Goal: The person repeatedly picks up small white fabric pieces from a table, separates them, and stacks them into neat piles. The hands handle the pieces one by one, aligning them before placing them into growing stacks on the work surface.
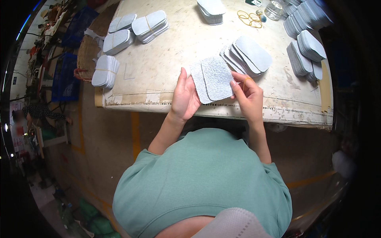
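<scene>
Near the table's front edge I hold light grey-blue fabric pads (pixel 219 81) with rounded corners, fanned so that one overlaps another. My left hand (pixel 185 97) supports their left side, its thumb raised and its fingers partly hidden behind them. At the right edge, my right hand (pixel 248 91) pinches the pads between thumb and fingers. A yellow rubber band (pixel 247 80) is looped on a finger of that hand. Just beyond it lies a loose, fanned stack of similar pads (pixel 254 55).
Banded pad bundles (pixel 150 25) lie at the table's left; more pad stacks (pixel 311 45) stand at the right. Loose rubber bands (pixel 249 19) lie beside a clear glass jar (pixel 274 10) at the back. A wicker basket (pixel 85 59) and blue crates (pixel 64 77) stand left of the table.
</scene>
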Demonstrator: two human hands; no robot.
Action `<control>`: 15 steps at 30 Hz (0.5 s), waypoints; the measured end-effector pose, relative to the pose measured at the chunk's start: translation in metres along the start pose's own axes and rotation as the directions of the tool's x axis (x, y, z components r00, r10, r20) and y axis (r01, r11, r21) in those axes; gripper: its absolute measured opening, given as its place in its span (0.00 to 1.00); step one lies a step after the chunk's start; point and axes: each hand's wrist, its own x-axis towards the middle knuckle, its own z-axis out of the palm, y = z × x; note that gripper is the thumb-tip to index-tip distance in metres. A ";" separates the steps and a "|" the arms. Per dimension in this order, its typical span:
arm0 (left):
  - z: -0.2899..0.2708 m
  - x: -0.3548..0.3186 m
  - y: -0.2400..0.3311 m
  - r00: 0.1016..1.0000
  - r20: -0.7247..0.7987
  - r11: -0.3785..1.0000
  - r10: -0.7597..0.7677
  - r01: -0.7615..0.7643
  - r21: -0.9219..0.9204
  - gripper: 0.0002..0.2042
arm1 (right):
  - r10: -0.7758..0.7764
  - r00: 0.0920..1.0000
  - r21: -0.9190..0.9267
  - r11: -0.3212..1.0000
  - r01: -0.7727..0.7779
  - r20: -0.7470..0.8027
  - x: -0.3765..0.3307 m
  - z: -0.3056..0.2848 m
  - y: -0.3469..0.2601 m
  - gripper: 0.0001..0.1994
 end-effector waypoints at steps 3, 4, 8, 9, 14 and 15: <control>-0.002 0.001 -0.001 1.000 0.020 1.000 0.008 -0.008 0.000 0.38 | -0.018 0.999 -0.010 1.000 0.018 -0.030 -0.002 0.001 0.007 0.11; -0.004 0.002 -0.001 0.999 0.037 0.999 0.007 -0.006 -0.038 0.36 | -0.022 0.999 -0.055 0.998 0.020 -0.036 -0.002 -0.001 0.008 0.11; -0.007 0.006 -0.006 1.000 -0.018 0.999 0.012 -0.012 -0.030 0.28 | 0.008 1.000 -0.036 0.999 -0.008 0.002 -0.004 -0.006 0.008 0.11; -0.007 0.007 -0.008 0.998 -0.067 1.000 0.020 -0.019 0.015 0.26 | 0.032 0.999 -0.017 0.999 -0.032 0.014 -0.005 -0.006 0.007 0.11; -0.002 0.013 -0.008 0.998 -0.048 0.999 0.031 -0.033 -0.026 0.21 | 0.069 0.995 0.015 0.997 -0.071 0.071 0.001 -0.017 -0.018 0.11; 0.000 0.016 -0.006 0.997 -0.072 0.992 -0.010 0.001 -0.128 0.21 | -0.001 0.999 -0.061 0.998 0.005 0.052 0.009 -0.025 -0.027 0.10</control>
